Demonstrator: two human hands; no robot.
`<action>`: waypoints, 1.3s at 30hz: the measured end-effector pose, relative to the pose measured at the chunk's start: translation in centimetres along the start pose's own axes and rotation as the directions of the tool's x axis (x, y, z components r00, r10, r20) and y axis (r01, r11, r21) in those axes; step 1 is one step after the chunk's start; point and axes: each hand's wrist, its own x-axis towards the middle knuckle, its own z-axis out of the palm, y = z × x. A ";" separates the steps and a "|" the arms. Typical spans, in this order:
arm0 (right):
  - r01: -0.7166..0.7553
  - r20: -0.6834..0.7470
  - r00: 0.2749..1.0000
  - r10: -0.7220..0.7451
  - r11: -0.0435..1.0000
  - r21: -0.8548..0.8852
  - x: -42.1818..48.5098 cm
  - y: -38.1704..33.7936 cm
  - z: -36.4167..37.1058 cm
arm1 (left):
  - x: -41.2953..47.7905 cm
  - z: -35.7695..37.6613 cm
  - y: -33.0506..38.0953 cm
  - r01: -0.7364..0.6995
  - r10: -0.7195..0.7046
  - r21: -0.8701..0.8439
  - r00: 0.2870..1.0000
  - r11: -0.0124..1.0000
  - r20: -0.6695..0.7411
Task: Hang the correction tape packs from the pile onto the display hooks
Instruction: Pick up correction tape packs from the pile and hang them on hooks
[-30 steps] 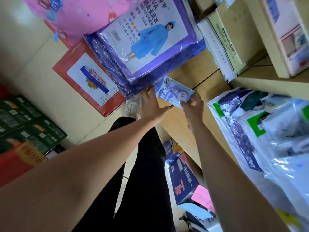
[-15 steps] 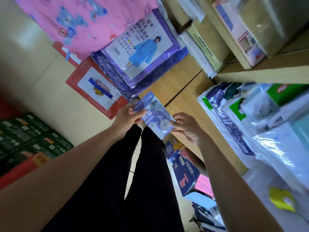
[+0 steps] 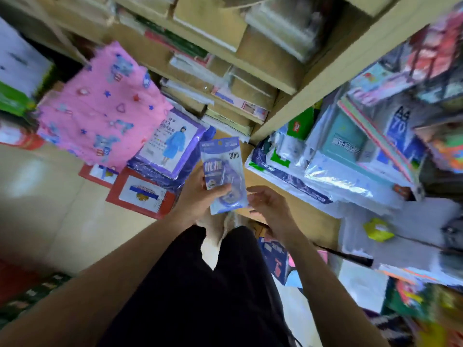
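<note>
change: correction tape pack (image 3: 223,175) now upright, pinched by left hand (image 3: 198,196) | right hand (image 3: 269,205) released, fingers spread | next: find hook, none visible

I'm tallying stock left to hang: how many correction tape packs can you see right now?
1. A blue-and-clear plastic correction tape pack marked 30m is held upright in the left hand, beside the open right hand. The pile isn't visible, so more may be hidden.

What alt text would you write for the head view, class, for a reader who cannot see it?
The left hand holds a blue correction tape pack upright, marked 30m, while the open right hand hovers just beside it. Behind are wooden shelves crowded with wrapped stationery, a pink patterned bag and a raincoat pack; no hooks are visible.
</note>
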 end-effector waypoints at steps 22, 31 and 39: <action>0.613 -0.563 0.518 -0.644 0.739 -0.281 -18.5 -9.7 -31.2 | -6.3 30.9 33.9 -0.875 0.631 0.213 0.466 0.436 0.620; 0.922 -0.576 0.304 -0.758 0.386 -0.021 -25.6 -21.6 -37.9 | -10.9 41.9 41.7 -0.881 0.761 -0.138 0.301 0.453 0.575; 0.965 -0.625 0.103 -0.774 0.231 -0.126 -30.7 -28.6 -44.0 | -10.3 42.9 50.3 -0.972 0.897 0.172 -0.072 -0.162 0.437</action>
